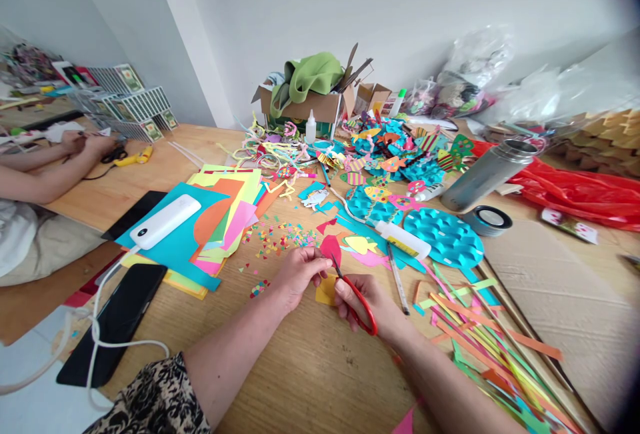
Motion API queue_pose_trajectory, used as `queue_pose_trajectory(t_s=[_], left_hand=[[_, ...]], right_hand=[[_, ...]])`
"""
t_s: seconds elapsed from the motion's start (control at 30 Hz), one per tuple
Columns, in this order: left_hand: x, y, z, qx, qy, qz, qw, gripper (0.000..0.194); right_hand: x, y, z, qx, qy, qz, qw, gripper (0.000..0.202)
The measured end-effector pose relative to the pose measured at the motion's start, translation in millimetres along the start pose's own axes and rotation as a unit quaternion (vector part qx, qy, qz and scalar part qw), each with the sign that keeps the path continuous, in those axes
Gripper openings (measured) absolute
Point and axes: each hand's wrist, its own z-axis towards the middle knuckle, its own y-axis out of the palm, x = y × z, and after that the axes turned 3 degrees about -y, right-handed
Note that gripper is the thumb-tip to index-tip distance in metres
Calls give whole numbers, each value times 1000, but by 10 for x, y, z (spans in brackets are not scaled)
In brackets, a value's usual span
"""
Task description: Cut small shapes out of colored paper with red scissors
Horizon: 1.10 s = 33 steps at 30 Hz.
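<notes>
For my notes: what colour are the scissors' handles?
The handles are red, clearest in the head view.

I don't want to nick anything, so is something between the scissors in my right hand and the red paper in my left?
Nothing visible stands between: the red-handled scissors in your right hand have their blades at the red paper. Your left hand, holding it, is close beside them.

Scissors (pixel 361 297): handles seen in smooth red plastic, blades in metal. Red-pink paper (pixel 330 248): matt. Table (pixel 300 367): surfaced in grained wood, faint sheen. Paper sheets (pixel 167 264): matt, smooth. Power bank (pixel 167 221): cased in smooth white plastic. Phone (pixel 117 317): faced in glossy black. Flask (pixel 483 177): metal, dull sheen. Red bag (pixel 580 191): thin plastic, glossy, crinkled. Clear bags (pixel 480 51): shiny, wrinkled plastic. Cardboard (pixel 555 287): matt, faintly ridged. Green cloth (pixel 313 77): matt. Sleeve (pixel 155 397): printed cloth.
</notes>
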Motion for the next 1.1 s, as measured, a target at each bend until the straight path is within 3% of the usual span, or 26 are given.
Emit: queue_pose_trajectory(t_s=[0.23, 1.1], left_hand=[[29, 12, -21, 18, -11, -16, 1000, 23], [27, 14, -20, 0, -3, -14, 1000, 25]], right_hand=[[-14, -1, -1, 0, 1, -7, 1000, 61], [4, -1, 3, 0, 1, 1, 1000, 60]])
